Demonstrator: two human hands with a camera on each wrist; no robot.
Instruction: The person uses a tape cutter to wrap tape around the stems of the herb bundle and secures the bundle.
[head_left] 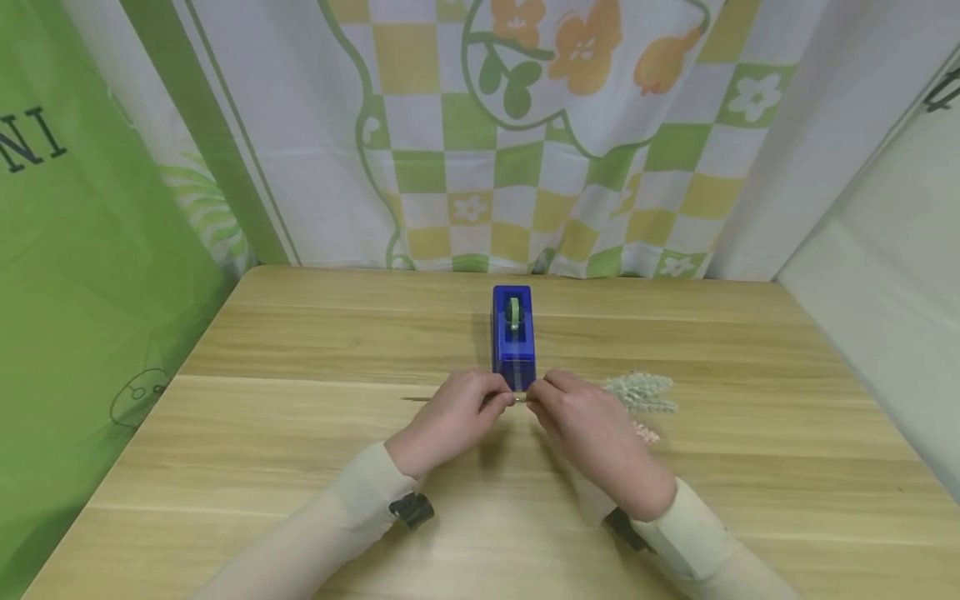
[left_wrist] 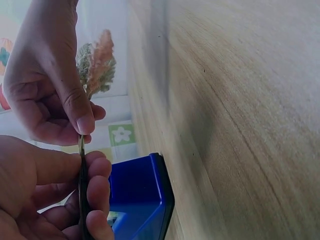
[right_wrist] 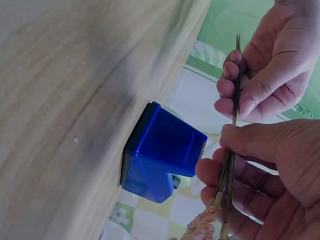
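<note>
Both hands pinch one thin bundle of dried flower stems (right_wrist: 237, 75), held level in front of a blue tape dispenser (head_left: 513, 333). My left hand (head_left: 461, 412) grips the bare stem end, whose tips stick out to the left. Close beside it, my right hand (head_left: 592, 425) pinches the stems between thumb and fingers, nearer the flower heads. A pale, glossy stretch of stem (left_wrist: 81, 144) shows in the small gap between the hands. Beyond the right hand spread pale green flower heads (head_left: 641, 390) and a pink one (right_wrist: 202, 224).
The tape dispenser stands upright on the wooden table (head_left: 300, 333), its serrated cutter (right_wrist: 203, 149) facing the hands. A green and white patterned curtain (head_left: 525, 183) hangs behind the table's far edge. Cloth walls flank both sides.
</note>
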